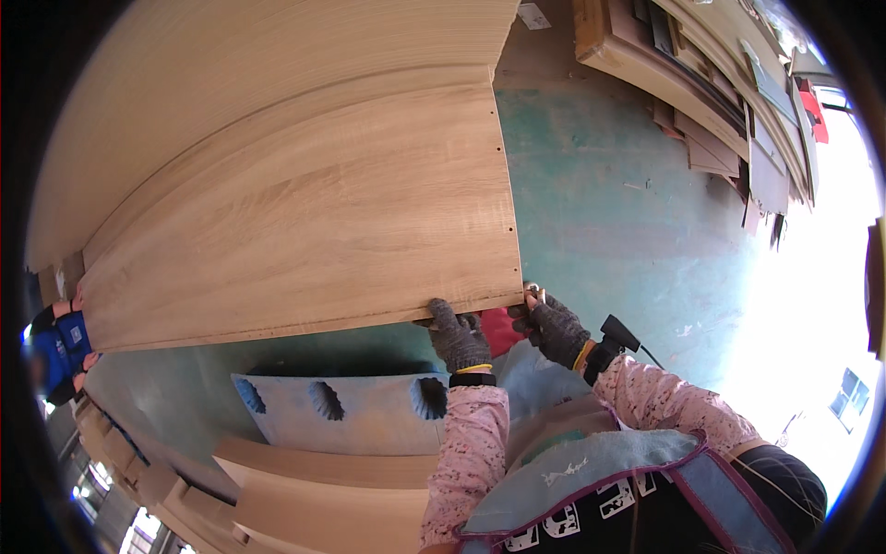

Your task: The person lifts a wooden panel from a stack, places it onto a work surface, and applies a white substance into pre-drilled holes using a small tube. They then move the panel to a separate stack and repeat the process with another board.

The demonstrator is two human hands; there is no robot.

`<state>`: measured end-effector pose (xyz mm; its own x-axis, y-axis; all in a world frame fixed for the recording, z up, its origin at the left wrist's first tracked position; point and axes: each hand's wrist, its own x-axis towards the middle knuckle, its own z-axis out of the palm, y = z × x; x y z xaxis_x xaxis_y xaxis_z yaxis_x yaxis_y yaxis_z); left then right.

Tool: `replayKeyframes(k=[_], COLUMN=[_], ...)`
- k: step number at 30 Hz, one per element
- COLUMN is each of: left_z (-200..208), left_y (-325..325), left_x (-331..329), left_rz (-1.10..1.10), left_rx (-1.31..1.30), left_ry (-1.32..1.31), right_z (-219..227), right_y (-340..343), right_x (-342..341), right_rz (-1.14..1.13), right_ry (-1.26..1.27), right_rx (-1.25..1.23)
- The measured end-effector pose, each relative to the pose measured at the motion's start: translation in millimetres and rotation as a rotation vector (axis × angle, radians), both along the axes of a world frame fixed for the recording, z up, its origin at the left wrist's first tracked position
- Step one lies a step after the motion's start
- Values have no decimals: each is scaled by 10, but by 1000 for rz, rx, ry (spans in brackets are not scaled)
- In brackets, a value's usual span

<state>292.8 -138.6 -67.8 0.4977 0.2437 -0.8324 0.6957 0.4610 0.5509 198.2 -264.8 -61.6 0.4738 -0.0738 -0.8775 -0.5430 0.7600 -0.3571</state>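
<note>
A large wood-grain panel [323, 212] stretches across the view, with small dark holes along its right edge. My left hand [459, 340], in a dark grey knit glove, grips its near edge close to the right corner, fingertips on the top face. Beside that corner is my right hand [557, 332], gloved alike, with fingers closed around a small, pale, shiny piece [534, 294] too small to name. Beneath the panel's corner, between my hands, a patch of red [501, 331] shows.
A person in blue [65, 346] has hands at the panel's far left end. Below the panel stands a pale blue piece with round openings [355, 406]. Wooden boards [323, 499] lie nearer. Stacked boards [683, 74] stand at the upper right on the green floor [628, 222].
</note>
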Motion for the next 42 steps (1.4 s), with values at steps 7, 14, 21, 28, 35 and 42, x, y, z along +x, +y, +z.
replayKeyframes(k=[7,14,21,28,35,42], left_z=[-298,-328,-120,108,438,573], left_y=[67,251,833,875,517,242], left_x=[-212,-449,-886,-447,-85,-187], left_rz=[19,-205,-709,-1211,-1870,-1919], left_rx=[-19,-79,-7,-65,98,245], left_ry=[-3,-108,149,-177,-665,-1075], right_z=[-297,-210,-29,60,110,155], right_y=[110,49,-20,352,566,454], right_x=[-87,-236,-817,-808,-841,-1000], right_rz=[117,142,147,-56,-5,13], right_ry=[-76,-60,45,-52,-170,-181], right_rx=[-274,-388,-374,-290,-381,-238])
